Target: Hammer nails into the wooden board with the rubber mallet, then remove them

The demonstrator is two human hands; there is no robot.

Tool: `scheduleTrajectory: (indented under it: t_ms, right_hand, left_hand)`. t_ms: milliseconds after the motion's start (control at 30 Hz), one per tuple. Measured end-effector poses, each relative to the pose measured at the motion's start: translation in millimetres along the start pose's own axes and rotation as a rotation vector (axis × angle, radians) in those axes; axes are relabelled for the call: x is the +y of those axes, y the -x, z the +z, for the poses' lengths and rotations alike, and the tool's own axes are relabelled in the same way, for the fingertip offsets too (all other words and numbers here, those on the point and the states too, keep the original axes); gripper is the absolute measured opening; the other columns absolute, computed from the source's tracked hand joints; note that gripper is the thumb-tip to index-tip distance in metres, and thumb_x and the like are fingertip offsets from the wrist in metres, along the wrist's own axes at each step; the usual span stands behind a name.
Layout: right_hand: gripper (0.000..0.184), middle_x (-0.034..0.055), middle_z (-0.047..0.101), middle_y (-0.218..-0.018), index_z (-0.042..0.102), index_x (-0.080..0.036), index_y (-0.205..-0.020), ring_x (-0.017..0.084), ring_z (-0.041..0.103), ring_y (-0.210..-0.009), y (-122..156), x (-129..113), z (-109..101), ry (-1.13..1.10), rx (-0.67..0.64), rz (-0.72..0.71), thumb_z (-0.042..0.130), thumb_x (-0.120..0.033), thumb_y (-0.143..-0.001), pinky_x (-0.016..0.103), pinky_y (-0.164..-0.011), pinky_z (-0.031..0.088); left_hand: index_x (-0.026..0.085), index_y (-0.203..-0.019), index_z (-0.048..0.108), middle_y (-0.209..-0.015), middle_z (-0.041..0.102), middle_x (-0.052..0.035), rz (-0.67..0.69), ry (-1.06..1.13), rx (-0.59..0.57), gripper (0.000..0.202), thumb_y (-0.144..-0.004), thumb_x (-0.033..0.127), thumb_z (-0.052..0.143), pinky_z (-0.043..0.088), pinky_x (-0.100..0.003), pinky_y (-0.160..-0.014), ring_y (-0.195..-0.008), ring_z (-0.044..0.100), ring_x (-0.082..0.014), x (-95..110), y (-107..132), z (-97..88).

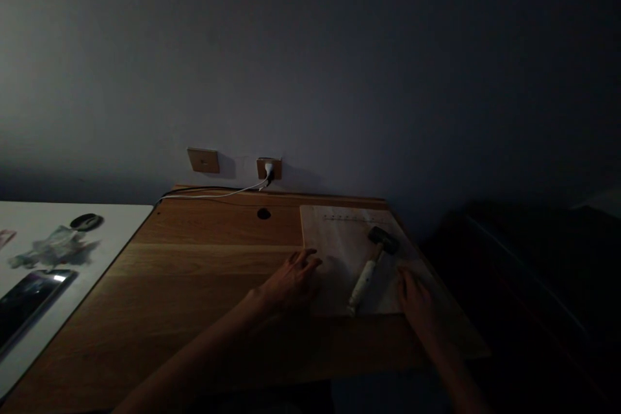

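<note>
Head view: two bare arms come in from the bottom and angle toward each other over the wooden counter (204, 278). The left arm slants up and to the right across the wood, its hand (294, 278) palm down at the left edge of the board (334, 259). Its fingers are loosely bent and spread a little, tips pointing right, with nothing in them. The right arm slants up and to the left; its hand (416, 297) is low over the right part of the board, fingers reaching forward near the mallet (371, 265). In the dim light I cannot tell whether those fingers are open or closed.

The mallet lies on the board between the two hands, apart from both, its dark head away from the person and its pale handle slanting back to the near edge. A row of small marks (349, 217) runs along the board's far side.
</note>
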State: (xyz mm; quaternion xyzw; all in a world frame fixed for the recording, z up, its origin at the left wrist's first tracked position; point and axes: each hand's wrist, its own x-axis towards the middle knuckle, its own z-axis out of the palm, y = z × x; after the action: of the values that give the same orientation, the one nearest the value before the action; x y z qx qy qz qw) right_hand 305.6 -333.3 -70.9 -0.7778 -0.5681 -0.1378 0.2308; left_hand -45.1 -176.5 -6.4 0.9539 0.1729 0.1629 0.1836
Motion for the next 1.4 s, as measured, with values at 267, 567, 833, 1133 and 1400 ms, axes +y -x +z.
scheduleTrajectory:
  t_ms: [267,567,833,1133,1400]
  right_hand:
    - [0.041,0.0221,0.071,-0.118,0.062,-0.013,-0.119,0.034,0.067,-0.110,-11,41,-30,0.124,-0.010,0.091,0.042,-0.034,-0.091,0.050,-0.098,0.051]
    - [0.049,0.0254,0.074,-0.102,0.070,-0.012,-0.112,0.037,0.071,-0.090,-21,26,-28,0.218,-0.059,0.403,0.040,-0.047,-0.094,0.050,-0.081,0.053]
    - [0.046,0.0154,0.076,-0.090,0.071,-0.020,-0.109,0.030,0.072,-0.076,1,-29,-27,0.063,-0.043,0.183,0.040,-0.052,-0.097,0.041,-0.072,0.054]
    - [0.032,0.0126,0.073,-0.100,0.067,-0.025,-0.107,0.027,0.069,-0.087,28,-137,-15,-0.059,-0.072,-0.279,0.038,-0.036,-0.102,0.040,-0.076,0.054]
    - [0.026,0.0121,0.069,-0.104,0.061,-0.022,-0.108,0.026,0.067,-0.093,-20,-169,-5,-0.102,-0.089,-0.252,0.039,-0.017,-0.096,0.039,-0.080,0.054]
  left_hand:
    - [0.020,-0.141,0.047,-0.150,0.048,-0.0179,-0.025,-0.165,-0.015,0.040,-0.100,0.023,0.044,0.030,-0.065,-0.115,-0.143,0.039,-0.0333,0,-21,10.2]
    - [0.019,-0.157,0.030,-0.159,0.030,-0.0274,-0.013,-0.233,-0.053,0.066,-0.100,0.048,0.048,0.040,-0.055,-0.105,-0.131,0.051,-0.0386,10,-16,29.1]
    - [0.022,-0.154,0.036,-0.146,0.048,-0.0199,-0.113,-0.261,0.090,0.057,-0.101,0.040,0.048,0.042,-0.050,-0.102,-0.124,0.055,-0.0328,-21,54,-15.3]
    - [0.024,-0.145,0.047,-0.138,0.059,-0.0131,-0.286,-0.344,0.159,0.045,-0.101,0.034,0.046,0.048,-0.043,-0.098,-0.127,0.056,-0.0294,-59,166,-68.0]
    - [0.023,-0.129,0.062,-0.121,0.067,-0.0102,-0.463,-0.298,0.179,0.036,-0.097,0.030,0.046,0.054,-0.041,-0.089,-0.097,0.068,-0.0254,-88,181,-92.1]
